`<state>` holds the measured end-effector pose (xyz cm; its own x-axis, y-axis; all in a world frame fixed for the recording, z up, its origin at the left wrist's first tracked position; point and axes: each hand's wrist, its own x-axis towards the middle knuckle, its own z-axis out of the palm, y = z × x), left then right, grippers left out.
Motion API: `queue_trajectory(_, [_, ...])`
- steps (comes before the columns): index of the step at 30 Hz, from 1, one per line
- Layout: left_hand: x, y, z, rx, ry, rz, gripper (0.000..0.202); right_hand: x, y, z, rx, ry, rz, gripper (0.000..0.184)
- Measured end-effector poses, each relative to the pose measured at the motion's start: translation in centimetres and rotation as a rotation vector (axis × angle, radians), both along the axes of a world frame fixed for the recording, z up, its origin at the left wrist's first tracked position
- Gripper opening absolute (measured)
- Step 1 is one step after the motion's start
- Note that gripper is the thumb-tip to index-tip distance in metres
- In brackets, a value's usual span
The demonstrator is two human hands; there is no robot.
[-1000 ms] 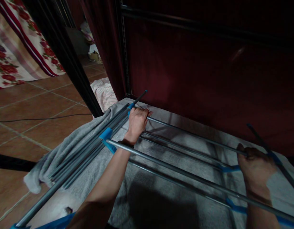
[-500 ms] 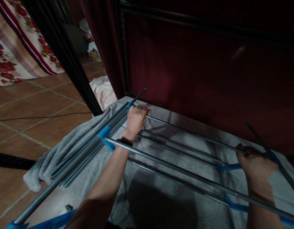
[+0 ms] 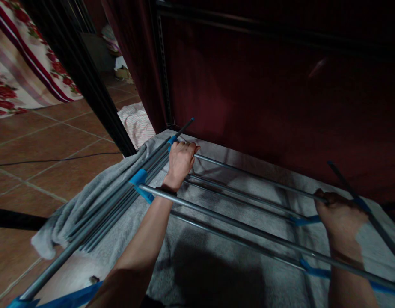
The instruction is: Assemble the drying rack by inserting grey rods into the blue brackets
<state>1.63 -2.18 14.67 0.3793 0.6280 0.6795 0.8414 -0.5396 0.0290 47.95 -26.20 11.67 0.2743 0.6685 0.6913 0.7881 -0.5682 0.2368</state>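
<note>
A rack of grey metal tubes with blue plastic joints lies across a grey blanket point(image 3: 216, 239). My left hand point(image 3: 182, 160) is closed round the left end of its far crossbar point(image 3: 245, 172), beside a blue joint point(image 3: 172, 140). Round the right end of the same bar my right hand point(image 3: 340, 216) is closed, in shadow, near an upright tube point(image 3: 343, 179). The near crossbar point(image 3: 248, 231) passes above both forearms. Several parallel tubes point(image 3: 120, 209) lie bunched to the left of my left arm.
A dark red panel point(image 3: 248, 94) stands behind the blanket. A black post point(image 3: 84, 81) slants down at the left. Beyond it are a tiled floor point(image 3: 49, 137), a thin cable point(image 3: 56, 159), a striped cloth point(image 3: 138, 124) and a flowered curtain point(image 3: 33, 55).
Both hands keep their grip on the far crossbar. Hands and rack appear slightly farther left, and the whole view has shifted a little too.
</note>
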Motion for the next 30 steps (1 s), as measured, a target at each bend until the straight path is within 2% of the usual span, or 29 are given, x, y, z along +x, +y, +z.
queue_trajectory(13, [0.0, -0.3, 0.1, -0.012, -0.015, -0.018, 0.035, -0.9, 0.0, 0.6, -0.028, 0.04, -0.006, 0.056])
queue_trajectory(20, [-0.4, -0.3, -0.5, 0.001, -0.08, -0.078, 0.025, -1.6, -0.1, 1.3, -0.113, 0.098, -0.016, 0.051])
queue_trajectory(24, [-0.6, -1.2, -1.6, 0.007, -0.222, -0.083, 0.023, -2.4, 0.1, 1.8, -0.083, 0.123, 0.015, 0.047])
queue_trajectory(30, [-0.2, -3.3, -3.7, 0.02, -0.664, 0.087, 0.024, -2.8, 0.4, 2.0, -0.065, 0.129, 0.035, 0.046])
